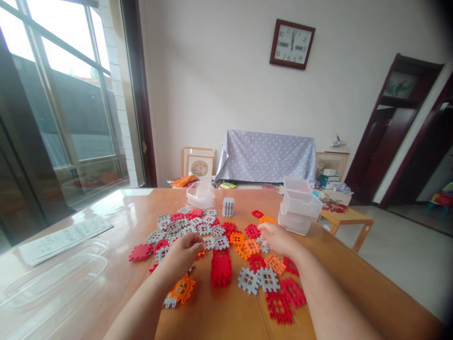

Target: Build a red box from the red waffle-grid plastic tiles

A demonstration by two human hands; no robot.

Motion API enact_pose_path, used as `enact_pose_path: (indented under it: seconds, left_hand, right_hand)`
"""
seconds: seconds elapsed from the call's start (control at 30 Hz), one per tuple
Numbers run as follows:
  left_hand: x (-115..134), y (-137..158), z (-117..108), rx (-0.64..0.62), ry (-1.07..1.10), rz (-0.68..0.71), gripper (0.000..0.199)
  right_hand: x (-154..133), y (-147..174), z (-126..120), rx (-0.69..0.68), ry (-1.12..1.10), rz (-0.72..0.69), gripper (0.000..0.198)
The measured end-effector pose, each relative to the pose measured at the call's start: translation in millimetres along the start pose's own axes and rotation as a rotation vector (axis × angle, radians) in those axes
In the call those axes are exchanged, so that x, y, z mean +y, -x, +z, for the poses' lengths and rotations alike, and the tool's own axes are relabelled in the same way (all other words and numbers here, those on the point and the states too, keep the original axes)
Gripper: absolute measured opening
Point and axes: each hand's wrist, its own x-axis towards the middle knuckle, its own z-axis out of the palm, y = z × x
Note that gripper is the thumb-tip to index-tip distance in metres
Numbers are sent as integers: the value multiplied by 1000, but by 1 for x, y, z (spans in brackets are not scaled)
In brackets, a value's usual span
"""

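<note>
Interlocking plastic window-shaped tiles in grey, red and orange lie across the table. My left hand (186, 249) is over the left pile of grey tiles (177, 225), its fingers curled in. A bit of orange shows at its fingertips, but I cannot make out what they hold. My right hand (279, 237) reaches over the right group, fingers partly apart, near a red tile (252, 231) and a partly covered grey tile (263, 245). Between my hands stands a stack of red tiles (221, 271). A neat stack of grey tiles (228, 207) stands farther back.
Clear plastic boxes (300, 208) stand at the back right of the table, and another clear container (200, 194) at the back left. Clear lids (56, 283) and a stack of papers (65, 240) lie on the left. A low wooden stool (348, 218) stands beyond the table's right edge.
</note>
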Motion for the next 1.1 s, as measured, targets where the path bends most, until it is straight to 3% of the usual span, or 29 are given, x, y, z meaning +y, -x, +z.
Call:
enact_pose_path:
  seconds: [0.4,0.57,0.7,0.8,0.9,1.0,1.1]
  left_hand:
    - [-10,-6,-1,50,-68,8,22]
    - [-22,-14,-11,131,-90,46,22]
    - [-34,-22,-26,257,-114,30,18]
    - [-40,-25,-37,351,-162,9,15]
    - [-42,-24,-44,405,-235,-11,13]
    - [-40,-20,-45,407,-340,-24,13]
    - [-38,-15,-45,377,-440,-64,11]
  right_hand:
    - [-27,10,-41,442,-501,71,48]
    - [-36,19,-46,494,-705,78,42]
    - [-38,20,-40,504,-702,90,37]
    - [-44,19,-30,354,-606,68,37]
    - [-56,14,-16,50,-434,-3,38]
    - [-72,4,2,-193,-279,-125,38]
    - [-89,-13,21,-319,-132,-290,36]
